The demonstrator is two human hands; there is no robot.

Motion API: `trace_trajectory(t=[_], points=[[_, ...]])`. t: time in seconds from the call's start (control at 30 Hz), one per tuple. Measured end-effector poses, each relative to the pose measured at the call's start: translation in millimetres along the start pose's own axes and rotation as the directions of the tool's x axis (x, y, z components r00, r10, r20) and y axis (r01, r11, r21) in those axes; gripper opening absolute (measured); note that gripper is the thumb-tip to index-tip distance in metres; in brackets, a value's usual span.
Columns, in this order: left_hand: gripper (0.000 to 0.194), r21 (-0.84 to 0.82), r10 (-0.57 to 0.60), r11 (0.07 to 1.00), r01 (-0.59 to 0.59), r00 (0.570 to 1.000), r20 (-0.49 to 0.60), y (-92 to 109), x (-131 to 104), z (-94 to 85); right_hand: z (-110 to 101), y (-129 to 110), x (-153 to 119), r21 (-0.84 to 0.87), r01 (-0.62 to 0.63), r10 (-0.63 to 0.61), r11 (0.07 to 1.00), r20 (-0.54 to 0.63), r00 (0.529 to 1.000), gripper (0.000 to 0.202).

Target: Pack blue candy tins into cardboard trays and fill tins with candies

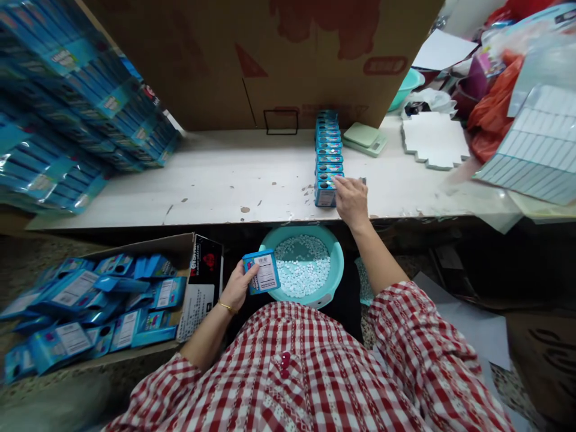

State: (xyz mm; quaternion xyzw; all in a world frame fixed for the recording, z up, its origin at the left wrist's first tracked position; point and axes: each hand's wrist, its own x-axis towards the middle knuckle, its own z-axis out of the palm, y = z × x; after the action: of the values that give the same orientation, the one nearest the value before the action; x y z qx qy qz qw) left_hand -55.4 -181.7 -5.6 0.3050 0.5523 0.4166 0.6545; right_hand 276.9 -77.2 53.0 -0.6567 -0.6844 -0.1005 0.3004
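Note:
In my left hand [236, 288] is a small blue box [261, 273], pinched between thumb and fingers, its white label panel facing up. It is held over the left rim of a turquoise basin [337, 267], which contains many small white pieces [303, 276]. Farther forward, my right hand [351, 201] reaches onto the white table, its curled fingers closed at the right side of the front blue box [324, 197]. That box heads a straight row of blue boxes [329, 150] running back toward a large cardboard carton.
A carton [184, 306] of loose blue boxes lies at lower left. Stacks of wrapped blue packs [112, 102] rise at the left of the table [216, 180]. The large carton [216, 66] stands behind; a pale green scale [365, 138], white card [434, 141] and bags [495, 108] lie right.

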Motion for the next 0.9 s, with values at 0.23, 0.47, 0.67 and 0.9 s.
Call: trace_trajectory(t=[0.23, 0.47, 0.67, 0.9], points=[[0.051, 0.084, 0.177, 0.981, -0.177, 0.984, 0.014, -9.2, 13.5, 0.0, 10.3, -7.4, -124.7, 0.280, -0.177, 0.171, 0.943, 0.047, 0.984, 0.030], [0.051, 0.241, 0.707, 0.692, -0.680, 0.707, -0.035, 53.1, 95.3, 25.7, 18.6, -45.4, -261.2, 0.442, -0.463, 0.322, 0.769, 0.359, 0.876, 0.028], [0.051, 0.498, 0.731, 0.599, -0.627, 0.682, -0.020, 84.8, 183.0, 35.7, -13.8, -47.9, -319.6, 0.371, -0.592, 0.494, 0.715, 0.330, 0.804, 0.026], [0.090, 0.516, 0.692, 0.631, -0.579, 0.721, -0.038, 56.0, 155.0, 24.8, -19.0, -49.8, -336.6, 0.451, -0.820, 0.762, 0.351, 0.372, 0.531, 0.024]])
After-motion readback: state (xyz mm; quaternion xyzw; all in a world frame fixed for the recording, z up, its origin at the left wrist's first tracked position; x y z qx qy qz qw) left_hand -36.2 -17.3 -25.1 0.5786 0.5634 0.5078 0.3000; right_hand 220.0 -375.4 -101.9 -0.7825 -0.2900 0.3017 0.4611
